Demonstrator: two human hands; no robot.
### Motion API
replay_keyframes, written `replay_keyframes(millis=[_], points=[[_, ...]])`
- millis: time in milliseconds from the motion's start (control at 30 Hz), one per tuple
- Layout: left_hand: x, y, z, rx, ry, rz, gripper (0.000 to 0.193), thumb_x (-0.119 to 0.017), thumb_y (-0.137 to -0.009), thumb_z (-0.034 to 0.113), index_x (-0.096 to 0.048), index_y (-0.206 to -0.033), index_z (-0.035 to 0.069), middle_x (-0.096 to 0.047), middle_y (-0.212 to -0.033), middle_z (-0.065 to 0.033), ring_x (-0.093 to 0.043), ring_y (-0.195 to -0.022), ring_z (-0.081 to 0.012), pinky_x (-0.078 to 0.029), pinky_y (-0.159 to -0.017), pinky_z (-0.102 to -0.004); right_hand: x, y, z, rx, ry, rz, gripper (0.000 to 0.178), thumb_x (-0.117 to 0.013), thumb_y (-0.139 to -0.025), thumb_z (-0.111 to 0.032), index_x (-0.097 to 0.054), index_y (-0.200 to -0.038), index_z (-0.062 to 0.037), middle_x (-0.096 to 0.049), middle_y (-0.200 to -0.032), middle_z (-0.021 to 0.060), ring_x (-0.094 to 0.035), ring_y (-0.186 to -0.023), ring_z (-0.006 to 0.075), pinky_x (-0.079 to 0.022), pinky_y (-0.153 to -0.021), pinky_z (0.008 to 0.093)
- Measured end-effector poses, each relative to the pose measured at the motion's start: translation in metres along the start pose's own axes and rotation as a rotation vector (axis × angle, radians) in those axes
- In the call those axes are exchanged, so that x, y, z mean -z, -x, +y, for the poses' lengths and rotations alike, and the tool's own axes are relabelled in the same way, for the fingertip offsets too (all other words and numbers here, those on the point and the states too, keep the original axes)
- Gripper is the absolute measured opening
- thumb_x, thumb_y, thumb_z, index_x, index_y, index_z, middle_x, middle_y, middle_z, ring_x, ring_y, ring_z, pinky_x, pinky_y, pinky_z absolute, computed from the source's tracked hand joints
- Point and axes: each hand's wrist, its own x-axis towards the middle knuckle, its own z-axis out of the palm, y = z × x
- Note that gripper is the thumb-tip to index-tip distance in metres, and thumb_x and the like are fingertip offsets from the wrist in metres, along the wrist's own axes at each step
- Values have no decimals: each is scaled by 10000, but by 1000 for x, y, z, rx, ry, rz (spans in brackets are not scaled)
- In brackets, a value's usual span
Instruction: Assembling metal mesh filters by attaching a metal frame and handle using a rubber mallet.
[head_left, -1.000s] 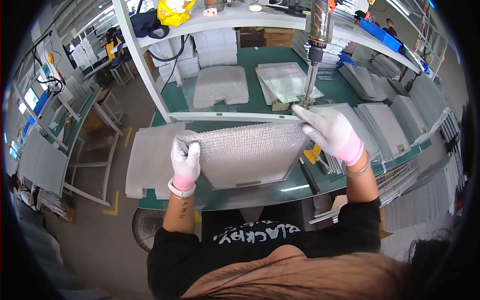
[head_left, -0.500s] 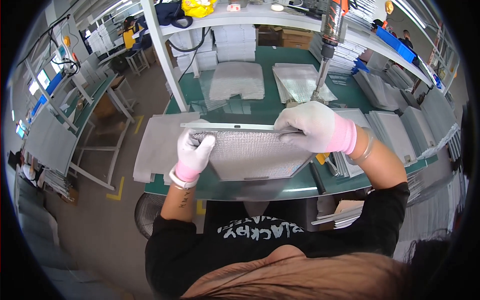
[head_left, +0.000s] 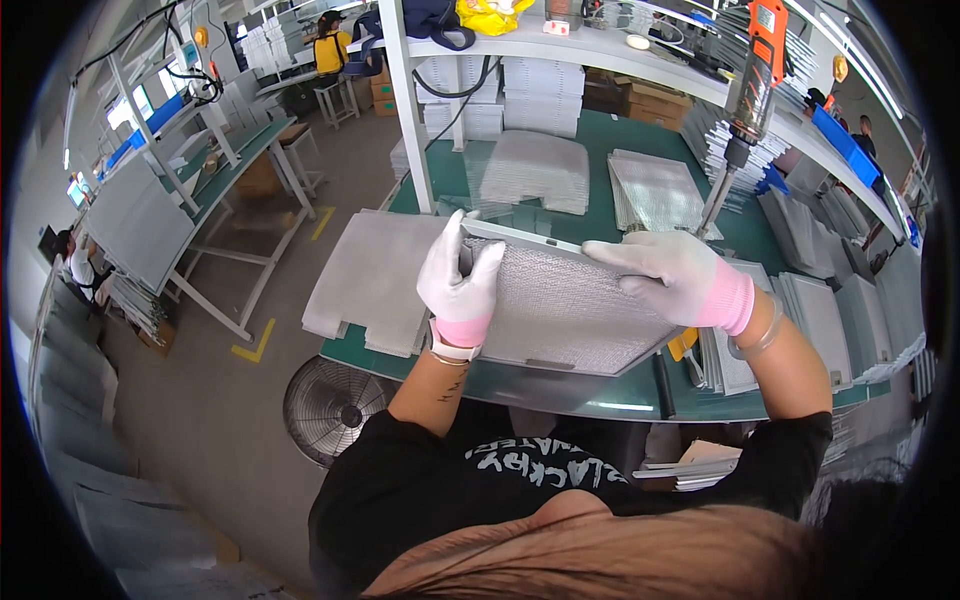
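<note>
A rectangular silver mesh filter panel (head_left: 575,310) with a thin metal frame is held tilted over the green table, its far edge raised. My left hand (head_left: 458,278), in a white glove with a pink cuff, grips the panel's upper left corner, thumb on the near face and fingers partly behind it. Gloved the same way, my right hand (head_left: 675,268) holds the far edge near the right corner, fingers stretched along the frame strip. A small slot shows in that strip between the hands. The panel's back side is hidden.
An orange power screwdriver (head_left: 755,80) hangs at the upper right, its bit near my right hand. Grey mesh sheets (head_left: 375,275) lie left, more stacks (head_left: 535,170) behind. A black-handled tool (head_left: 664,385) lies by the front edge. A floor fan (head_left: 335,410) stands lower left.
The whole view has shifted, so the scene sits further right. The panel has turned, its right end now nearer to me. My left hand has moved up around the corner; both hands keep hold.
</note>
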Motion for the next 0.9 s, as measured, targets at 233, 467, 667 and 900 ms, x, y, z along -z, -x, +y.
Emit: replay_keyframes(millis=[233,467,667,900], points=[[-3,1,-11,210,470,-5,373,-626,-847,-7,-600,-1219,-4,-586,-876,0,-462,-693,-49,-419,-646,-190,-4,-3,3,58,34,56,608,-604,-766,40,-512,-1351,-94,-568,-793,154,-573,-707,337,-475,-662,396],[-1,4,-26,96,407,-31,430,-614,-865,-18,-533,-1287,8,-590,-1029,-4,-496,-782,-41,-431,-699,-182,-5,-3,2,36,52,49,599,-601,-764,40,-523,-1342,-98,-589,-809,160,-592,-715,332,-487,-669,400],[2,-4,-24,94,612,-101,324,-615,-864,-16,-542,-1177,25,-577,-1086,-47,-521,-850,-80,-447,-765,-215,-3,-8,-3,19,27,46,427,-596,-787,-23,-599,-1213,-46,-617,-887,161,-614,-842,323,-503,-752,394],[1,11,-47,-67,498,-102,333,-598,-874,-10,-509,-1193,23,-558,-1109,-80,-537,-841,-105,-459,-754,-238,-6,-15,-9,3,21,81,342,-619,-787,-42,-631,-1129,-45,-662,-1029,125,-631,-934,310,-521,-812,380]])
